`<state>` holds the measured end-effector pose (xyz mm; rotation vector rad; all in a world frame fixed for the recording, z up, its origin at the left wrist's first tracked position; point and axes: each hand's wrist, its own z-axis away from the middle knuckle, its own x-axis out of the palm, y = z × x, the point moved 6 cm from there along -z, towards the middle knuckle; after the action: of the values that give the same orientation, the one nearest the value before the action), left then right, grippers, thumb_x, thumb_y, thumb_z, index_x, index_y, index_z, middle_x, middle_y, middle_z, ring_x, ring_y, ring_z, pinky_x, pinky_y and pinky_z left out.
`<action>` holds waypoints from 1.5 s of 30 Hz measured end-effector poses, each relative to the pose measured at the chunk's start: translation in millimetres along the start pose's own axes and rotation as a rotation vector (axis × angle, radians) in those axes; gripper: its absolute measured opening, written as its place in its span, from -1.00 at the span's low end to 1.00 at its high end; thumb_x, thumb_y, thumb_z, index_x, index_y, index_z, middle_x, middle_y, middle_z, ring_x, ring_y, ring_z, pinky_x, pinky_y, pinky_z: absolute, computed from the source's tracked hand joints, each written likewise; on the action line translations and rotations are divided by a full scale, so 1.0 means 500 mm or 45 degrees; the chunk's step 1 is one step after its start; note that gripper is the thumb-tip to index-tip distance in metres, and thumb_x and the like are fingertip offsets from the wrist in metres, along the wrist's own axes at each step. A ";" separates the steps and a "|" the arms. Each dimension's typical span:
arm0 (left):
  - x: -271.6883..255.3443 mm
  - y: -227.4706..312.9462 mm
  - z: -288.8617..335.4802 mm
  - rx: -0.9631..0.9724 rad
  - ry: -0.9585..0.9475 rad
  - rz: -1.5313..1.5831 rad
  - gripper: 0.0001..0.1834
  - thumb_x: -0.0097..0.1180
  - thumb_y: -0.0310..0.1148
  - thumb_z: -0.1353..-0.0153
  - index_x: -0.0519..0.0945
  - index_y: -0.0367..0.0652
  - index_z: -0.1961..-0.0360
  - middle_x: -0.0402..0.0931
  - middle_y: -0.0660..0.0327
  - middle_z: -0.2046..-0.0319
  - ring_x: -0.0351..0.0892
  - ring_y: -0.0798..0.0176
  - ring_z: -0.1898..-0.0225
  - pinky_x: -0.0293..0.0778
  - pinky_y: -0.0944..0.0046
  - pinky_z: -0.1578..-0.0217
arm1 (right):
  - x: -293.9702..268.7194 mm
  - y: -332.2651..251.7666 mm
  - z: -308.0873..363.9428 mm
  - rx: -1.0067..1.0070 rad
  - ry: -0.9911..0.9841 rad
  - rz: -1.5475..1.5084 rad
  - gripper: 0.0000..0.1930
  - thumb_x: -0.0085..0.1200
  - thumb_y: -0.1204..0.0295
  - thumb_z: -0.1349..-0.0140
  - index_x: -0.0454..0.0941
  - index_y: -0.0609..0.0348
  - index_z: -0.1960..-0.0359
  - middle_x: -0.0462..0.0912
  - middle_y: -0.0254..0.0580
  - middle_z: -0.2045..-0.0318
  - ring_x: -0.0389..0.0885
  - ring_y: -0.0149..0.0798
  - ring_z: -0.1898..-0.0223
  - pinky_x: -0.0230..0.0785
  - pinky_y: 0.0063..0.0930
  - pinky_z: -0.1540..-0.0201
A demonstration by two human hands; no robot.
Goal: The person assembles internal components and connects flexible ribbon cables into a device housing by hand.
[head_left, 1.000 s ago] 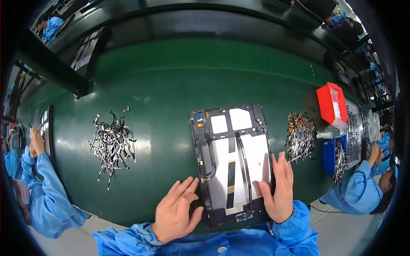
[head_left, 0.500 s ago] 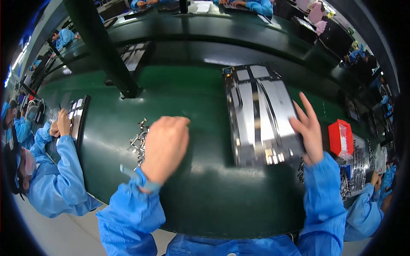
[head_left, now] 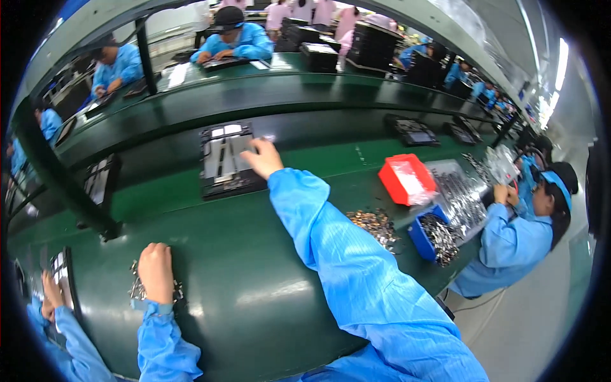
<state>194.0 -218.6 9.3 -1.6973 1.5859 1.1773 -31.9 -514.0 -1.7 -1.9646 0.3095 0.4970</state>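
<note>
A flat black device housing (head_left: 224, 167) with silver panels, seemingly an opened tablet, lies on the far part of the green bench. My right hand (head_left: 262, 158) reaches out to its right edge, fingers apart, with nothing gripped. Whether the fingertips touch the housing or hover over it, I cannot tell. Close to me on the left, my left hand (head_left: 157, 270) is closed above a small pile of metal parts (head_left: 137, 290). It covers much of that pile, and its fingertips are hidden, so anything held in them does not show.
To the right stand a red bin (head_left: 410, 178), a blue bin (head_left: 435, 239) of small metal parts and a clear tray (head_left: 459, 194). Loose coppery parts (head_left: 375, 228) lie nearby. A dark post (head_left: 63, 172) rises at left. Co-workers sit on both sides and opposite.
The view has swung to the right. My right hand and the housing are farther from me, near the bench's far side. My left hand remains closed by the metal parts.
</note>
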 end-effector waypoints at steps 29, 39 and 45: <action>0.002 0.307 0.069 0.812 -0.458 0.348 -0.34 0.17 0.02 -0.13 0.41 0.02 -0.24 0.24 0.14 -0.32 0.06 -0.03 -0.40 -0.15 -0.28 -0.36 | -0.197 -0.142 0.395 0.295 -0.191 -0.591 -0.84 0.23 0.50 -0.19 0.68 0.30 0.22 0.72 -0.19 0.41 0.66 -0.45 0.42 0.54 -0.59 0.37; 0.065 0.282 0.090 0.498 -0.529 0.209 -0.25 0.09 0.14 -0.17 0.30 0.06 -0.33 0.07 0.11 -0.41 -0.06 -0.07 -0.44 -0.29 -0.41 -0.32 | -0.371 -0.217 0.395 0.270 -0.169 -0.670 -0.86 0.16 0.62 -0.21 0.64 0.41 0.22 0.68 -0.10 0.34 0.66 -0.36 0.38 0.56 -0.54 0.29; 0.034 0.102 0.113 -0.126 -0.401 -0.086 -0.29 0.05 0.05 -0.24 0.24 0.03 -0.37 0.03 0.08 -0.42 -0.10 -0.07 -0.46 -0.30 -0.40 -0.32 | -0.451 -0.177 0.438 0.345 -0.076 -0.559 -0.89 0.16 0.64 -0.19 0.64 0.39 0.25 0.68 -0.13 0.32 0.64 -0.41 0.39 0.55 -0.58 0.31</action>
<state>129.8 -188.0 -23.4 -1.5223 1.2886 1.4286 -237.8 -279.2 93.6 -1.6831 -0.0918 0.2139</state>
